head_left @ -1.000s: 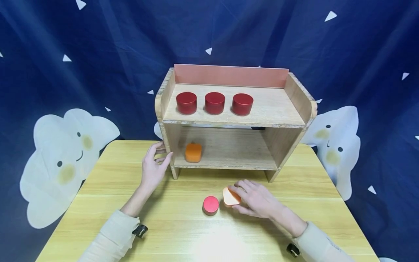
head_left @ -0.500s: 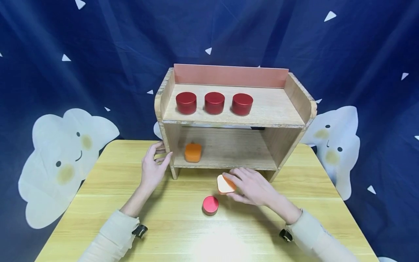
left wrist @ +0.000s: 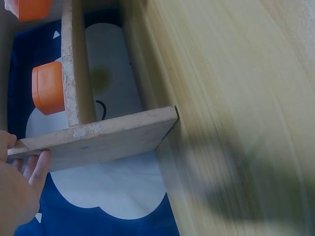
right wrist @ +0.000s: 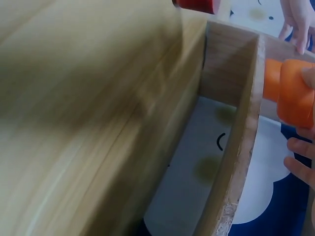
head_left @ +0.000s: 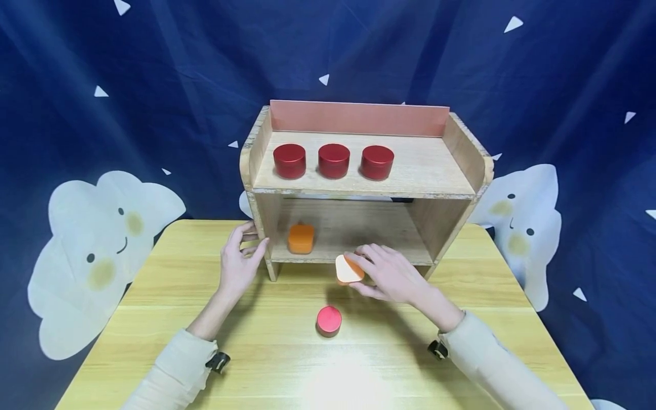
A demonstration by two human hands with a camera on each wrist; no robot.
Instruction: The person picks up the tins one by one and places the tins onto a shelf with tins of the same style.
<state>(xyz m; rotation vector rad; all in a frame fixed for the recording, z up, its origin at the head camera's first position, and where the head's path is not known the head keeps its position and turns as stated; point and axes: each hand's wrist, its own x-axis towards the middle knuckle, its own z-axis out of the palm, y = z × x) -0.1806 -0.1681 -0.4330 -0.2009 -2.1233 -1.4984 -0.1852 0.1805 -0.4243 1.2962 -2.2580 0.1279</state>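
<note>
Between the thumb and fingers of my right hand (head_left: pixel 392 276) is a small orange square box (head_left: pixel 348 270), its top glaring white in the head view. I hold it in the air just in front of the lower board of a wooden shelf (head_left: pixel 353 193). On that board, at the left, sits a matching orange box (head_left: pixel 300 239). My left hand (head_left: pixel 240 259) grips the shelf's left side panel, thumb and fingers on opposite faces in the left wrist view. A small round red tin (head_left: pixel 328 322) stands on the table, nearer me.
Three round red tins (head_left: pixel 333 162) stand in a row on the shelf's top board, left to middle. A pink back panel (head_left: pixel 359 118) rises behind them. The wooden table (head_left: pixel 277 364) carries the shelf, and a blue curtain (head_left: pixel 205 68) with clouds hangs behind.
My right hand has lifted the orange box off the table and carried it forward and slightly left toward the lower board. The left hand stays on the side panel.
</note>
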